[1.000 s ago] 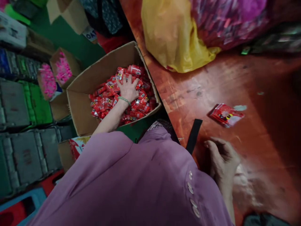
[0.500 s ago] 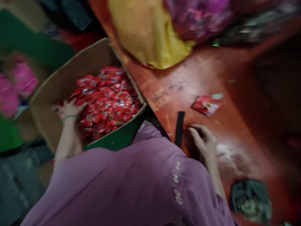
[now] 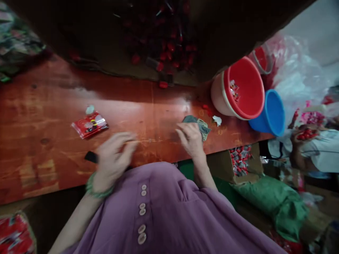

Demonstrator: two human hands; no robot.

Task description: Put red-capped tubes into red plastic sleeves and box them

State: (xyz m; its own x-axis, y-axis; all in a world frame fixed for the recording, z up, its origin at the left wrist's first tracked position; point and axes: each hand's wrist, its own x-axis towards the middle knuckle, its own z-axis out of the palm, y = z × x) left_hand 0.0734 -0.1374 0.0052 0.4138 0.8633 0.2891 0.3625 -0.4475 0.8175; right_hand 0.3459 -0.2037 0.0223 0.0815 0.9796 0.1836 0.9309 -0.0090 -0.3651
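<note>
My left hand (image 3: 116, 158), with a green bracelet at the wrist, is over the near part of the orange-brown table, slightly blurred. Its fingers reach forward with the thumb apart, and I see nothing held. Beyond it lies a small stack of red printed packets (image 3: 90, 125), apart from the hand. A black strip (image 3: 91, 157) sticks out beside the left hand. My right hand (image 3: 192, 139) has thumb and fingers apart, nothing visible in it. Its fingertips overlap the edge of a grey-green cloth (image 3: 203, 128); whether they touch it I cannot tell.
Overhead, a dark cardboard box (image 3: 106, 67) holds small red-capped pieces. Red (image 3: 254, 81) and blue (image 3: 275, 113) tubs stand at the right. A green sack (image 3: 275, 201) and a box of red packets (image 3: 239, 158) are below the table. Another person (image 3: 323, 151) is at far right.
The view has swung to the right. My left hand has come out of the carton of red packets and is now over the table. My right hand is now by the cloth.
</note>
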